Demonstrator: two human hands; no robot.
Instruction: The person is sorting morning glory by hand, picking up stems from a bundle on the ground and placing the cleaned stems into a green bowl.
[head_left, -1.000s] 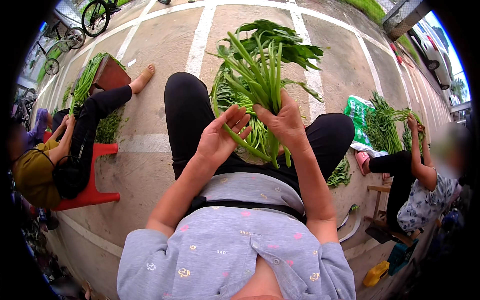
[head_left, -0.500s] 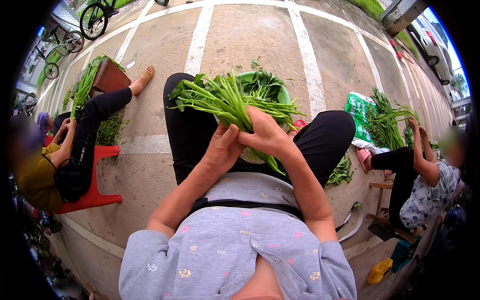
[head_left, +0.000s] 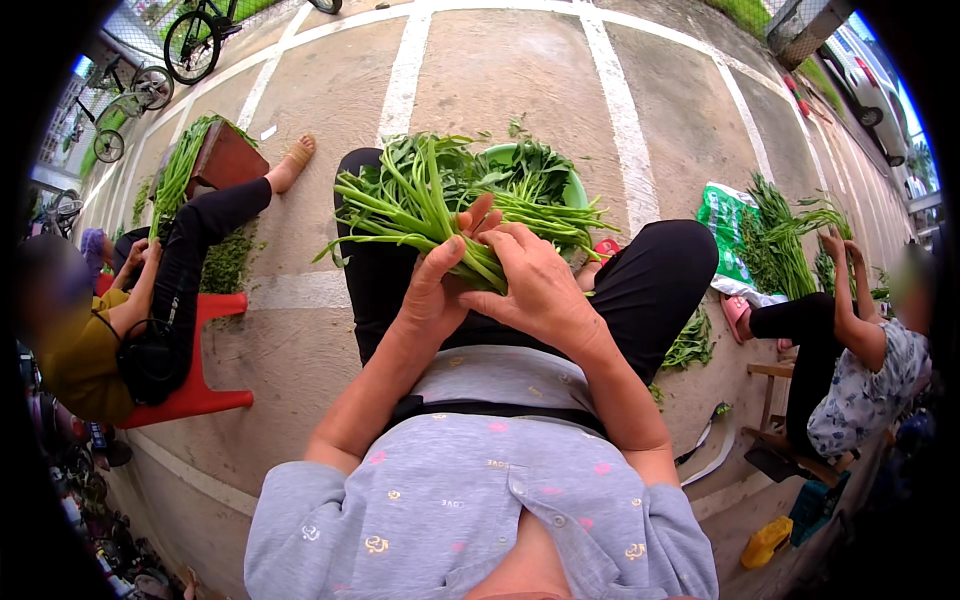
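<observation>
Greens [head_left: 425, 215] held above white-lined concrete [head_left: 510, 80]; bicycles [head_left: 193, 46] left; car [head_left: 876, 105] right.

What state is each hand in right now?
Left hand: holding a bunch of long, leafy green stems.
Right hand: curled over that bunch; grip cannot be told.

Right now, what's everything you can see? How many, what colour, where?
Bunch: one, green, centre
Tub: one, pale green, beyond bunch
Tub greens: uncounted, green, at tub
Other greens: several piles, green, left and right
Box: one, brown, upper left
Plastic stool: one, red, left
Wooden seat: one, brown, right
Sack: one, green and white, right
Bikes: at least two, dark, upper left
Car: one, white, far right
People: two, mustard left, white floral right
Shirt: one, grey, bottom
Trousers: one pair, black, middle
Left hand: one, bare, on bunch
Right hand: one, bare, on bunch
</observation>
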